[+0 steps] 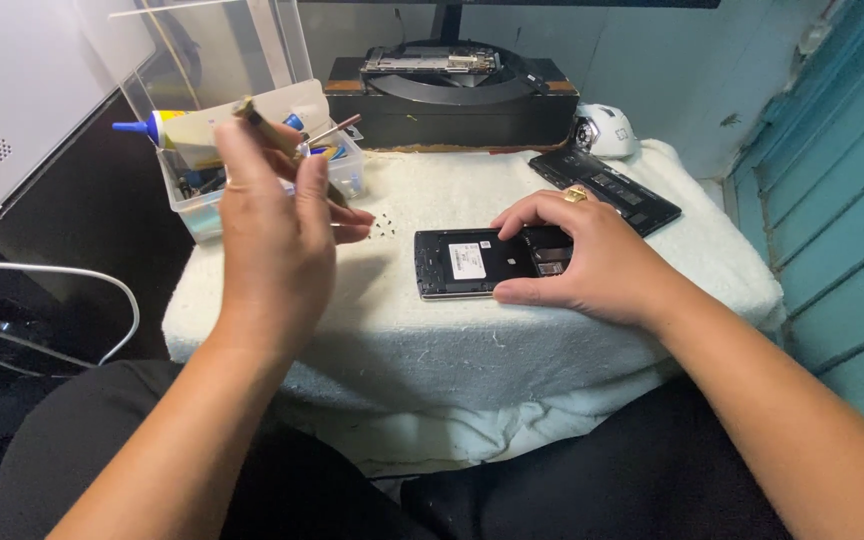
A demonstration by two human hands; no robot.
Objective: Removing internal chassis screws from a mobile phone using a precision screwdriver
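Observation:
An opened black phone (pixel 462 262) with its back cover off lies on a white towel (pixel 472 330). My right hand (pixel 592 262) rests on the phone's right end, fingers spread over it, a gold ring on one finger. Raised above the towel's left side, my left hand (pixel 277 230) grips a slim tool (pixel 287 135) with a brownish handle and a metal shaft pointing right. Several tiny dark screws (pixel 384 226) lie on the towel between the hands.
A clear plastic box (pixel 202 205) of tools and a blue-tipped glue bottle (pixel 147 127) stand at the left. A black back cover (pixel 607 188) lies behind my right hand. A black stand (pixel 452 100) and a white mouse (pixel 605 130) are at the back.

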